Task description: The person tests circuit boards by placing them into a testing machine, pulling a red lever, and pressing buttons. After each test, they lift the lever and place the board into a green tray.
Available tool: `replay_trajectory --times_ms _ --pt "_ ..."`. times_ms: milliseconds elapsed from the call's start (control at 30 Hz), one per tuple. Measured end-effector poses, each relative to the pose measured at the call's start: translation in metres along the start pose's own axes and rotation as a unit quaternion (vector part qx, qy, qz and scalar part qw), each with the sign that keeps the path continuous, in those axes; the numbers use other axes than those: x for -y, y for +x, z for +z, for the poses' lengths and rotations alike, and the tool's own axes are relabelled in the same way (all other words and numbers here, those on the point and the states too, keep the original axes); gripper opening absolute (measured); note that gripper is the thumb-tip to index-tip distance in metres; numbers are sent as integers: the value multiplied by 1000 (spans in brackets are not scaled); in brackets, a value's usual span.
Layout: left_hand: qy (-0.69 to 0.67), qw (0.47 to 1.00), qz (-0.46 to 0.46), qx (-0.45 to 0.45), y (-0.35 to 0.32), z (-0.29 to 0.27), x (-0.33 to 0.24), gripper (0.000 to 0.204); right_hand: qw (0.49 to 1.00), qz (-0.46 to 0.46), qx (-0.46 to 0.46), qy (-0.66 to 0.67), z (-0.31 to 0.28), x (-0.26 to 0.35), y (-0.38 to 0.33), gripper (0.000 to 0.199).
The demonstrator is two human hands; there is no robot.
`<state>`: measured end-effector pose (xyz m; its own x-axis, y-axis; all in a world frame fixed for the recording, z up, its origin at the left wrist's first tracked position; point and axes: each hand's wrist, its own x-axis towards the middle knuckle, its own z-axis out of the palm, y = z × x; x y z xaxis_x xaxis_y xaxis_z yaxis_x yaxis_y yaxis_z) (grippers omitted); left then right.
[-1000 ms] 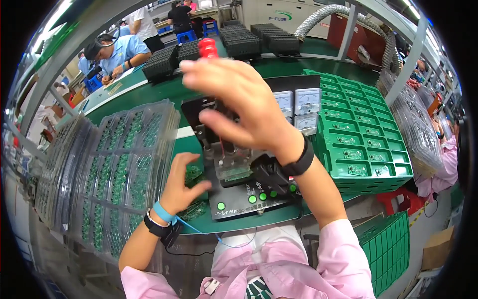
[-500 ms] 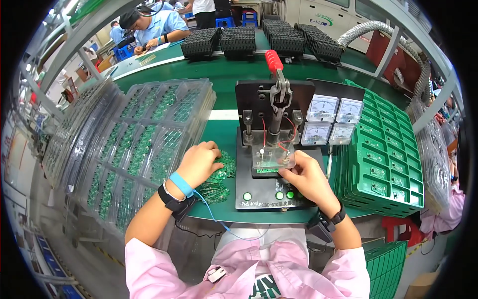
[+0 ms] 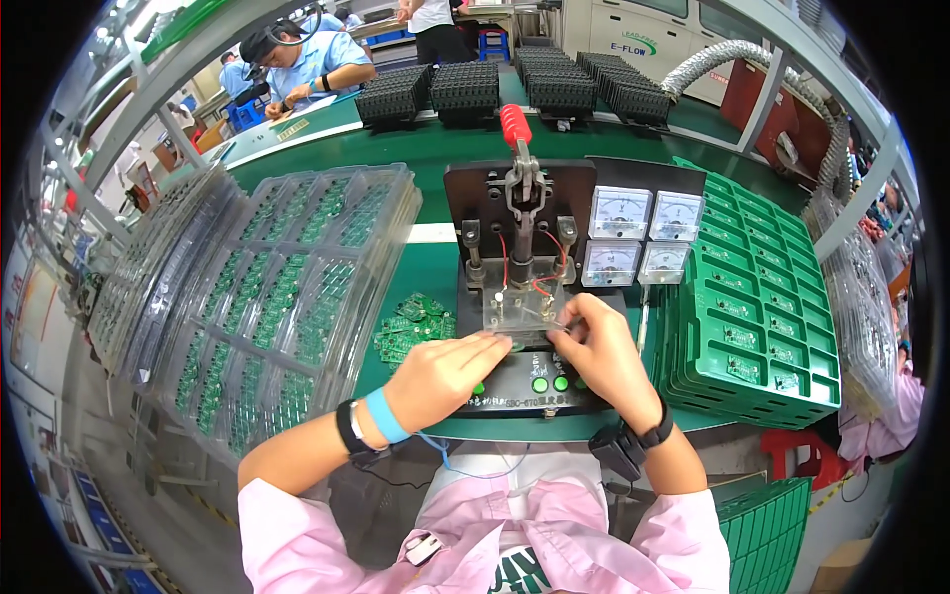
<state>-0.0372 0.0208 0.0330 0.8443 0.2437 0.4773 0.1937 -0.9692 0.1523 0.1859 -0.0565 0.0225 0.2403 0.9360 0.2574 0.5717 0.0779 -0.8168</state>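
A black test fixture (image 3: 524, 384) with a red-handled toggle clamp (image 3: 516, 126) stands upright in front of me. Its clear plastic press block (image 3: 515, 309) has red wires running to it. My left hand (image 3: 445, 374) reaches to the front edge of the block, with fingers pressed together. At the block's right front corner, my right hand (image 3: 602, 345) has thumb and forefinger pinched. A sliver of green shows between the hands; what the fingertips hold is hidden. Beside the fixture lies a loose pile of green circuit boards (image 3: 411, 329).
Stacked clear trays of boards (image 3: 327, 262) stand on the left. Four analog meters (image 3: 620, 215) adjoin the fixture. Green trays (image 3: 742, 327) holding boards are stacked at right. Black racks (image 3: 465, 89) line the back, where a person in blue (image 3: 317, 64) works.
My left hand has left the pile of boards and moved right to the fixture's front. My right hand stays at the block's corner. The whole view has shifted slightly.
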Motion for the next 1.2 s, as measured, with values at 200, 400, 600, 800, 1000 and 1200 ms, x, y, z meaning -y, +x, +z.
replay_trajectory --times_ms 200,400,600,800,1000,1200 --pt "123 992 34 -21 10 41 -3 42 990 -8 -143 -4 -64 -8 -65 17" --pt "150 987 -2 61 12 46 -18 50 859 3 -508 -61 -183 -72 -121 19" --pt "131 983 -70 109 13 44 -22 71 809 54 -560 -167 -292 -148 -178 23" --pt "71 983 -94 141 20 42 -27 80 803 166 -417 -391 -324 -198 -191 27" --pt "11 984 -101 143 27 34 -27 85 813 124 -395 -410 -346 -214 -202 23" --pt "-2 995 -13 96 42 -6 -53 70 768 35 -485 -417 -290 -162 -169 22"
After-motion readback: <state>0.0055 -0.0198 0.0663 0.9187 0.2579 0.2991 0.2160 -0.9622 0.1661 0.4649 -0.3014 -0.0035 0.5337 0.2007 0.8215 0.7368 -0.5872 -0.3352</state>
